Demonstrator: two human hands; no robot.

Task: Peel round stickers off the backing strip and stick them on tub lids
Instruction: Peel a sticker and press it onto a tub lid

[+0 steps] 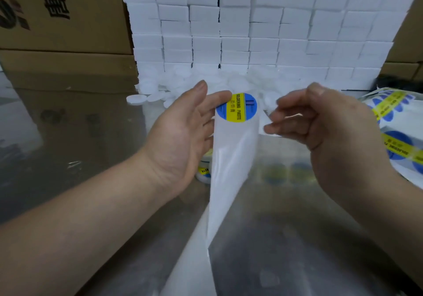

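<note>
**Above the tabletop: sticker at the left hand's fingertip**

Above the tabletop (309, 227), a round blue-and-yellow sticker (238, 108) was seen at the top end of a white backing strip (229, 163), just beside the left hand (180, 133) and touched at its left edge by one fingertip. The strip was held upright by that hand, with the palm turned towards it and the lower fingers hidden behind it; its tail ran down towards the near edge of the view.

A gap was left between the strip and the right hand (334, 133). Loose white lids (139, 98) were heaped behind, against a wall of white boxes (251, 32). More sticker strips (398, 121) were piled at the right edge, and a labelled tub (203, 173) stood below the left wrist.

The right hand's fingers were curled around a small pale piece (266, 124), too blurred to be named.
</note>
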